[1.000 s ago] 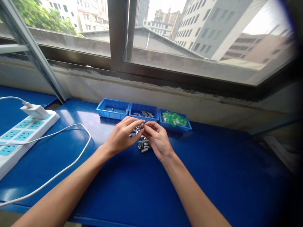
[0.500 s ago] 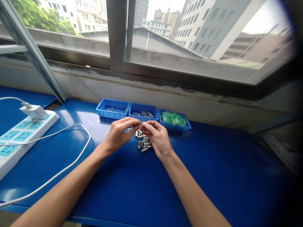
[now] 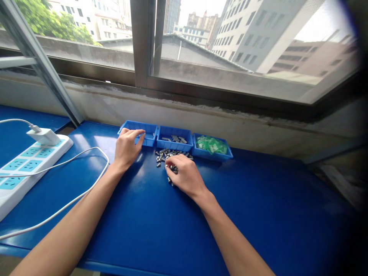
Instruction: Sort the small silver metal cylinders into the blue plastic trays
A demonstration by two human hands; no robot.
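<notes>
A pile of small metal parts (image 3: pixel 169 155) lies on the blue table (image 3: pixel 258 214) in front of three small blue trays. My left hand (image 3: pixel 126 147) reaches to the left tray (image 3: pixel 149 132), fingers pinched together over its front rim; what they hold is too small to see. My right hand (image 3: pixel 184 176) rests curled on the near side of the pile, fingertips pinching among the parts. The middle tray (image 3: pixel 175 145) holds several metal parts. The right tray (image 3: pixel 211 153) holds green pieces.
A white power strip (image 3: pixel 25 161) with a plugged-in charger (image 3: pixel 43 135) lies at the left, and its white cable (image 3: pixel 94 191) loops across the table toward my left forearm. A window sill and wall stand just behind the trays.
My hands have separated from a joined pinch above the pile. The left moved back-left to the left tray; the right dropped down onto the pile.
</notes>
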